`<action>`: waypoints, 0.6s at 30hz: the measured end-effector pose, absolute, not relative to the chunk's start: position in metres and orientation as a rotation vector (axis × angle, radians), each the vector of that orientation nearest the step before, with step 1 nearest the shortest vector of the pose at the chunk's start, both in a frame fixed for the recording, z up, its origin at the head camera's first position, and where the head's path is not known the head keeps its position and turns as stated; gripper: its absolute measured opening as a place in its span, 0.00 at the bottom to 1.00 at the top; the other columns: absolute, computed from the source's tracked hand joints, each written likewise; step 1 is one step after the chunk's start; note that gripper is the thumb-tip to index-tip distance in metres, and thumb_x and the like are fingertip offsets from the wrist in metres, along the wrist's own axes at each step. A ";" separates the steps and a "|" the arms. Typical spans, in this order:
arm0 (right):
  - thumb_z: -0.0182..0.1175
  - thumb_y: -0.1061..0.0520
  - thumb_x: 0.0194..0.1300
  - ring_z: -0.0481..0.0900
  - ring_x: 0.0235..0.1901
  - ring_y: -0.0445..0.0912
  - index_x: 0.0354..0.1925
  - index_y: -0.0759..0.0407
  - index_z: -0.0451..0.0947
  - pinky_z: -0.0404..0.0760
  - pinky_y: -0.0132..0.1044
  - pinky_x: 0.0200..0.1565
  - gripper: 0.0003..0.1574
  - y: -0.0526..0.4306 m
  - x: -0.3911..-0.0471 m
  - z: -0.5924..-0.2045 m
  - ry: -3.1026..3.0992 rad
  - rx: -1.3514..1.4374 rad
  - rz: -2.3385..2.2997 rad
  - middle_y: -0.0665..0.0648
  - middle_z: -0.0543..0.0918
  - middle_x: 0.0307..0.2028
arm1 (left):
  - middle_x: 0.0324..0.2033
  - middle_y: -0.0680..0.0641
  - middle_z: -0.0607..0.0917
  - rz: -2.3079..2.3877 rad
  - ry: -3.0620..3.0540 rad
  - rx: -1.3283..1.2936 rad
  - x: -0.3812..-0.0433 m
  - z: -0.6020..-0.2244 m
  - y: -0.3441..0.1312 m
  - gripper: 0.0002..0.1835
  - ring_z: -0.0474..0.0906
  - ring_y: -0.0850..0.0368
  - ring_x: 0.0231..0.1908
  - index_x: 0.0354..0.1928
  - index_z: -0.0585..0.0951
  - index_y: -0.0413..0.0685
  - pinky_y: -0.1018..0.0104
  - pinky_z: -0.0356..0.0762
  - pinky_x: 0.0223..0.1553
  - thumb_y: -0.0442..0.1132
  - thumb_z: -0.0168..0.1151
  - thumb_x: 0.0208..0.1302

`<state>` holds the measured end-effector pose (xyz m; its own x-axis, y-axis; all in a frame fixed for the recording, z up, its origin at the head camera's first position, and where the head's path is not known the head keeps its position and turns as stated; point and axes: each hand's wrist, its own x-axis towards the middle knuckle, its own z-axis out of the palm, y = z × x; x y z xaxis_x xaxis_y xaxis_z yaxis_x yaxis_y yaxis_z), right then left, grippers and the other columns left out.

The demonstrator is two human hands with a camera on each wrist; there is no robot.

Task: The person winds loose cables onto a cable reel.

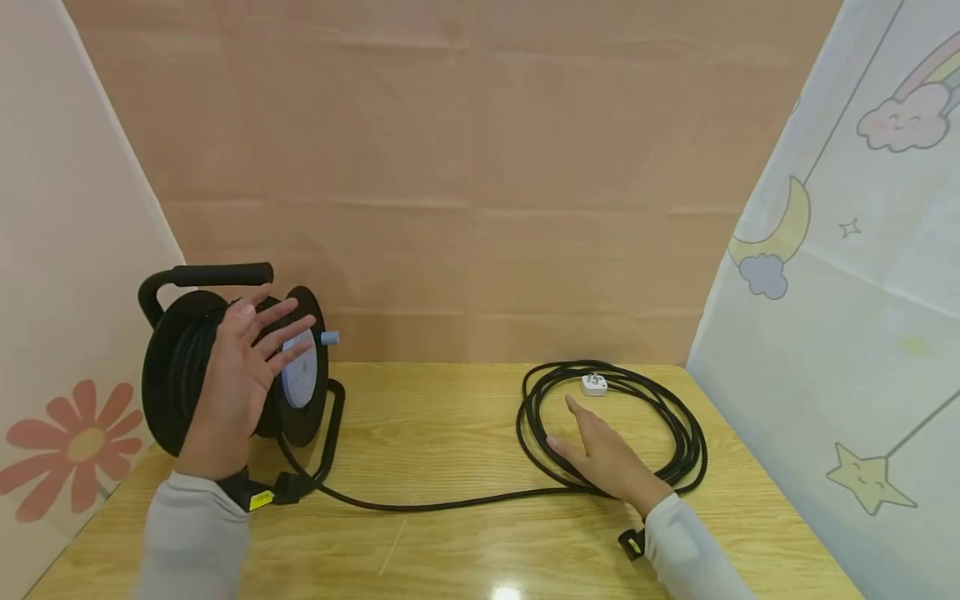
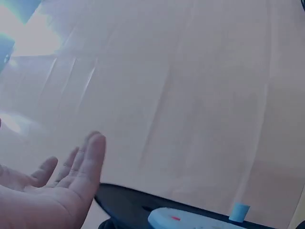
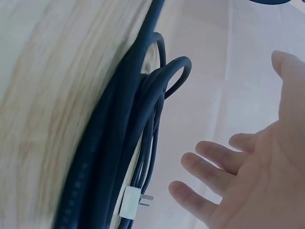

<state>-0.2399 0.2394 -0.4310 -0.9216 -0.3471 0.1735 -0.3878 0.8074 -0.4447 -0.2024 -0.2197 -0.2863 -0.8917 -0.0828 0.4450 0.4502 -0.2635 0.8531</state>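
Pale sleeves [image 1: 193,542], cut off below; left hand [image 1: 242,375], fingers spread, empty, partly hides the reel [image 1: 161,392]; right hand [image 1: 609,457], fingers apart, empty, partly covers coiled cable [image 1: 684,429] right of the reel.

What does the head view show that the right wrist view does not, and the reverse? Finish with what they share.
Only the head view: the left hand, the red flower, the crescent moon and the smiling star on the side walls.

Only the right wrist view: pale marks along the black cable, and the right hand with its palm toward the camera.

Both: that hand, the cable's coils, the white plug and the wooden table. Whether the dark shape cut off at the wrist view's top edge is the reel, I cannot tell.
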 end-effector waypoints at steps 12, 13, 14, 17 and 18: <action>0.48 0.29 0.73 0.60 0.70 0.66 0.79 0.61 0.44 0.62 0.68 0.63 0.55 0.242 -0.241 -0.432 -2.903 0.600 0.799 0.67 0.61 0.73 | 0.61 0.42 0.69 -2.772 -0.970 -0.300 -0.226 -0.285 -0.269 0.25 0.75 0.43 0.60 0.68 0.58 0.53 0.58 0.74 0.60 0.50 0.47 0.77; 0.48 0.29 0.73 0.60 0.70 0.66 0.79 0.61 0.44 0.62 0.69 0.63 0.55 0.243 -0.241 -0.433 -2.906 0.599 0.794 0.67 0.61 0.73 | 0.60 0.42 0.70 -2.822 -0.893 -0.291 -0.228 -0.285 -0.273 0.23 0.75 0.42 0.60 0.67 0.60 0.52 0.57 0.72 0.62 0.49 0.48 0.76; 0.48 0.30 0.73 0.60 0.70 0.66 0.79 0.60 0.43 0.62 0.69 0.63 0.55 0.243 -0.241 -0.433 -2.910 0.597 0.798 0.67 0.61 0.73 | 0.60 0.41 0.70 -2.863 -0.827 -0.291 -0.231 -0.284 -0.276 0.23 0.74 0.41 0.61 0.66 0.61 0.51 0.57 0.69 0.65 0.49 0.49 0.76; 0.48 0.30 0.73 0.60 0.70 0.66 0.79 0.59 0.43 0.62 0.69 0.64 0.54 0.244 -0.241 -0.433 -2.921 0.591 0.813 0.67 0.61 0.73 | 0.61 0.40 0.70 -2.957 -0.683 -0.284 -0.240 -0.281 -0.284 0.21 0.73 0.40 0.62 0.63 0.66 0.49 0.55 0.63 0.69 0.48 0.51 0.74; 0.48 0.29 0.73 0.60 0.70 0.66 0.79 0.59 0.43 0.61 0.69 0.64 0.54 0.244 -0.241 -0.434 -2.925 0.588 0.820 0.67 0.61 0.73 | 0.60 0.39 0.70 -2.985 -0.638 -0.278 -0.243 -0.279 -0.286 0.21 0.72 0.39 0.62 0.63 0.67 0.48 0.55 0.61 0.69 0.48 0.53 0.74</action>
<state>-0.2411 0.2443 -0.4336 -0.9266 -0.3467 0.1455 -0.3718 0.7875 -0.4915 -0.2429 -0.2862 -0.2795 -0.9807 -0.0365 0.1921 0.1119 -0.9106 0.3979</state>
